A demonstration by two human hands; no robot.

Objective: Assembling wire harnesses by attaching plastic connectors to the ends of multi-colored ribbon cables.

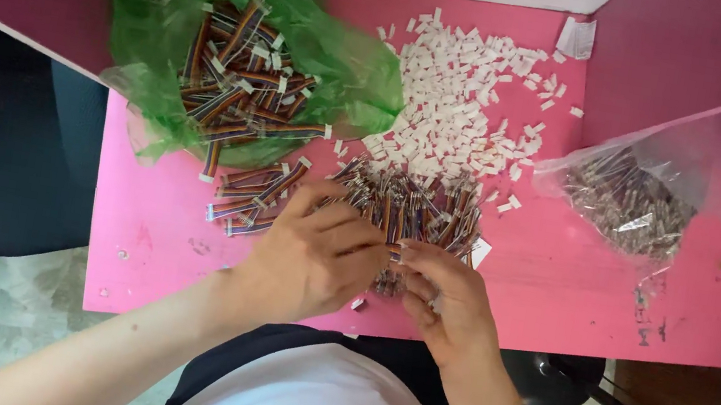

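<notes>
My left hand and my right hand meet at the near middle of a pink table, fingertips pinched together on one short multicoloured ribbon cable. Just beyond the fingers lies a loose heap of the same cables. A few more cables lie left of my left hand. Behind the heap spreads a scatter of small white plastic connectors.
A green plastic bag at the back left holds several ribbon cables. A clear plastic bag of small parts lies at the right. Dark pink panels stand at both back corners. A black chair is at the left and a stool base sits under the table's right.
</notes>
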